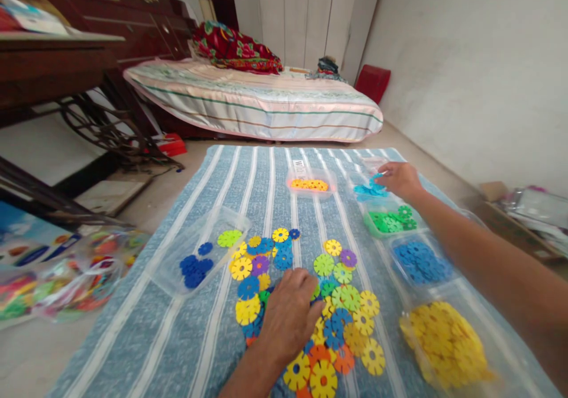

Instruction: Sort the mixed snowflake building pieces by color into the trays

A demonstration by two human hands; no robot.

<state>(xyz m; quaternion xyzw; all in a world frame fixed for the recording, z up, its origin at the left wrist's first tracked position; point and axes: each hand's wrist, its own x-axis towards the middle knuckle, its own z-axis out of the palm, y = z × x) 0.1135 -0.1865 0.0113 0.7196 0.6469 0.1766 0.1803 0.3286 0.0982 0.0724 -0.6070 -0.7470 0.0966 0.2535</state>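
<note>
Notched plastic snowflake discs [348, 297] in yellow, blue, green, orange and purple lie in a loose pile on the striped cloth. My left hand [288, 312] rests on the pile's middle, fingers bent down, with a gap between thumb and forefinger; the discs under the palm are hidden. Stretched out to the far right, my right hand [402, 179] pinches a light-blue snowflake disc [380, 178] over a clear box of light-blue discs [366, 191]. Nearer along that side stand boxes of green discs [390, 220], blue discs [421, 261] and yellow discs [446, 345].
A clear box [177, 241] at left holds dark-blue discs and a few lime ones. Orange-yellow discs fill another box [310, 184] at the back. Beyond the table is a bed [266, 105]; bags of colourful pieces [80, 280] lie at lower left.
</note>
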